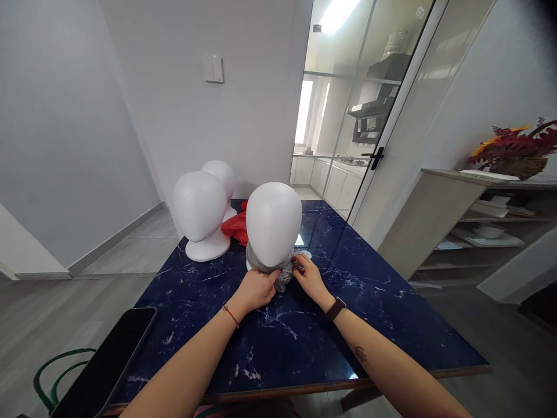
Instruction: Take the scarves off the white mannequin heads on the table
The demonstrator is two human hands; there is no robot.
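so the gray cloth (285, 277) wraps the front foam head's (274, 223) neck, left hand (255, 288) gripping the bunch below its chin, right hand (311, 277) touching beside, can't tell if pinching

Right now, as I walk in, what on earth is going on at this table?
A person has both hands at a grey cloth wrapped around the neck of a white mannequin head. The left hand grasps the cloth at the front, while the right hand has its fingertips at the cloth's right side. Two more white heads stand behind to the left, with a red cloth near them.
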